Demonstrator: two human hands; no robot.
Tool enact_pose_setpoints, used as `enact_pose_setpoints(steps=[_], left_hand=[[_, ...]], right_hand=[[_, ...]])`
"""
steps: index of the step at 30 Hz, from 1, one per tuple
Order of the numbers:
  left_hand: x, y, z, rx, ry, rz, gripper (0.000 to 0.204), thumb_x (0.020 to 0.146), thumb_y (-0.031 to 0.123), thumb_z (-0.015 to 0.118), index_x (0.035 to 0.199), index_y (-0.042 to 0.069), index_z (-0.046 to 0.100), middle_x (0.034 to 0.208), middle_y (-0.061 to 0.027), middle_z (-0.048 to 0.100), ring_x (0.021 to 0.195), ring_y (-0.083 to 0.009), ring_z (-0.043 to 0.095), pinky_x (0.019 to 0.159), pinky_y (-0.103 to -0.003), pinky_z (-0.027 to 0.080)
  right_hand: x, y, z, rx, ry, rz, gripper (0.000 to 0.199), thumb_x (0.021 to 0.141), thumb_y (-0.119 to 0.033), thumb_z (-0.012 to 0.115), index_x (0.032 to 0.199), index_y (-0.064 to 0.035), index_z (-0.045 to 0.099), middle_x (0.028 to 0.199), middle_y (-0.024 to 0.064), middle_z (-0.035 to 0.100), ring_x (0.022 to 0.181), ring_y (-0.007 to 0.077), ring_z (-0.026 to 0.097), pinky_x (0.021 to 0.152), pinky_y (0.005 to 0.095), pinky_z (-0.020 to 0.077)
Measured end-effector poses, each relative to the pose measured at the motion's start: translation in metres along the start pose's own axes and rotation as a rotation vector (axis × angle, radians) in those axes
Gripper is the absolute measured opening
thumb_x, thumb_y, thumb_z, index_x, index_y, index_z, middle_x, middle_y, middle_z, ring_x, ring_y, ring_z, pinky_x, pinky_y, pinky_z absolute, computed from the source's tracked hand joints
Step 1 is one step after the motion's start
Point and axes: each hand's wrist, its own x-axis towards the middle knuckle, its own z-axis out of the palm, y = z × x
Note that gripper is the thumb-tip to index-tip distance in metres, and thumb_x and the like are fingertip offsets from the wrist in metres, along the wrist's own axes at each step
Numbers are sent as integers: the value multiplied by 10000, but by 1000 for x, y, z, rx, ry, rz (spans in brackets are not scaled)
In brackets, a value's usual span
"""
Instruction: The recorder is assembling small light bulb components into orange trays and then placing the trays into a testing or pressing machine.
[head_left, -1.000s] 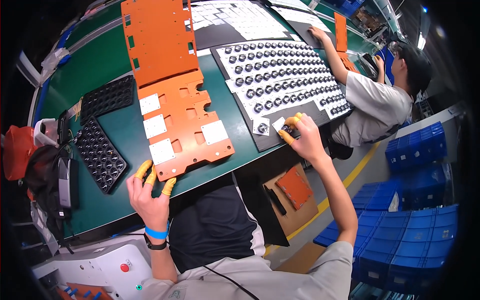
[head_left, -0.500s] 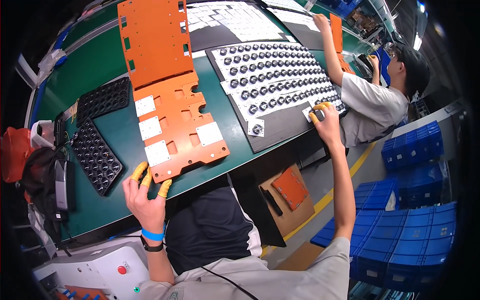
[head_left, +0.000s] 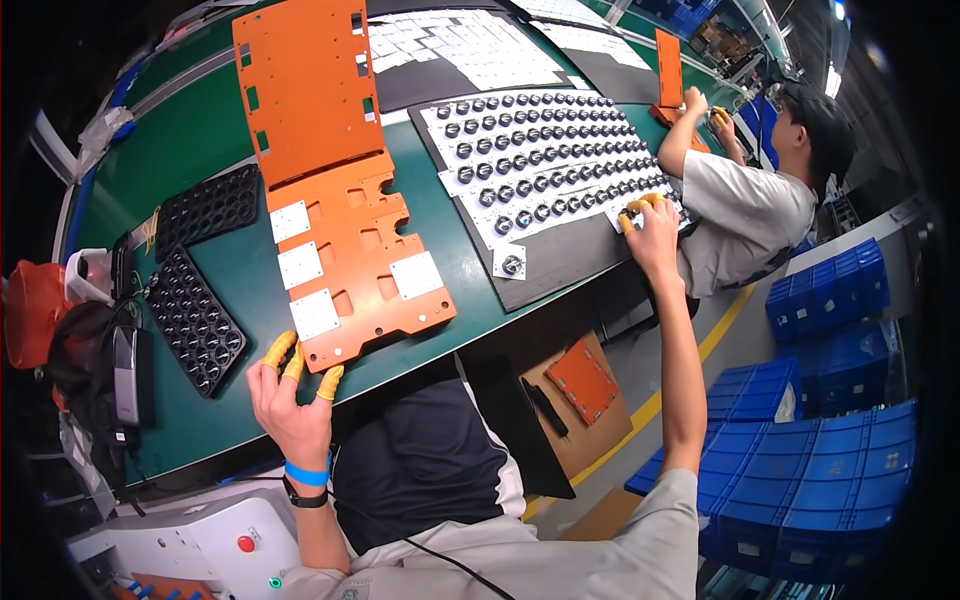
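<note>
An orange fixture with a raised lid [head_left: 310, 100] stands open on the green table. Its base [head_left: 350, 270] carries several white square plates, one of them [head_left: 416, 275] at the right edge. My left hand [head_left: 292, 410], in yellow finger cots, rests at the base's near-left corner, fingers apart and holding nothing. On a dark board [head_left: 560, 275] to the right, rows of white plates each bear a round black part [head_left: 525, 188]. My right hand [head_left: 655, 232], also in yellow cots, pinches one such plate with its black part at the board's near-right side; the fingers partly cover it.
Two black trays with round pockets [head_left: 200, 325] lie left of the fixture. A co-worker [head_left: 750, 190] is at the table's right, by another orange fixture [head_left: 668, 75]. Blue crates [head_left: 810, 480] stand at the right. More white plates [head_left: 480, 50] cover boards at the back.
My right hand has moved slightly farther away over the board, with the plate in its fingers. My left hand stays by the corner. The co-worker's raised arm has come down.
</note>
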Motion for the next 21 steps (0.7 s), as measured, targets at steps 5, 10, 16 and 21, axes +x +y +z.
enact_pose_setpoints(steps=[5, 10, 16, 21], left_hand=[[0, 0, 0, -4, 5, 14, 437, 726, 239, 871, 1063, -10, 747, 1194, -97, 687, 1103, -327, 580, 935, -434, 497], [1, 1, -2, -1, 3, 22, 426, 734, 219, 864, 1064, -21, 739, 1193, -106, 683, 1117, -327, 584, 937, -431, 497], [0, 2, -2, -2, 3, 27, 423, 744, 224, 861, 1063, -23, 737, 1195, -111, 682, 1113, -332, 584, 938, -433, 495], [1, 2, 0, -15, 0, 27, 424, 743, 219, 861, 1067, -25, 737, 1194, -115, 681, 1113, -337, 583, 940, -435, 493]], right_hand=[[-3, -3, 3, -23, 28, 16, 273, 774, -174, 821, 997, -43, 733, 1068, 140, 651, 1067, 331, 569, 943, 453, 441], [-10, -54, -13, 132, 78, 19, 254, 803, -161, 804, 1019, -53, 725, 1022, 137, 649, 994, 327, 597, 885, 438, 461], [-25, -163, -47, 406, -23, -183, 297, 744, -278, 882, 806, -77, 672, 844, 73, 622, 829, 279, 594, 766, 406, 462], [-30, -176, -40, 461, -96, -227, 312, 739, -207, 878, 880, -33, 660, 909, 91, 622, 889, 323, 592, 816, 402, 465]])
